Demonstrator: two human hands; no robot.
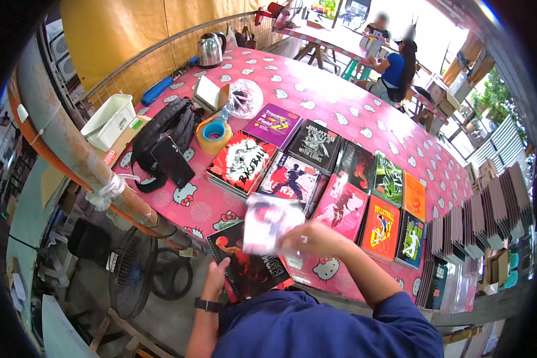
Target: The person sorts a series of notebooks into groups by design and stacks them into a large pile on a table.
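At the table's [316, 101] near edge, a dark notebook [250, 268] is steadied by the left hand [213, 279], while a blurred sheet [271, 224] is gripped by the right hand [313, 238]; many notebooks are already laid out.

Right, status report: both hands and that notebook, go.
Left hand pressing the dark notebook at the table edge. Right hand holding a blurred sheet above it. Notebook stacks lie just beyond, apart.

Bright daylight blown out at top right, fisheye-bent dark rim, motion-blurred sheet [272, 222] at centre
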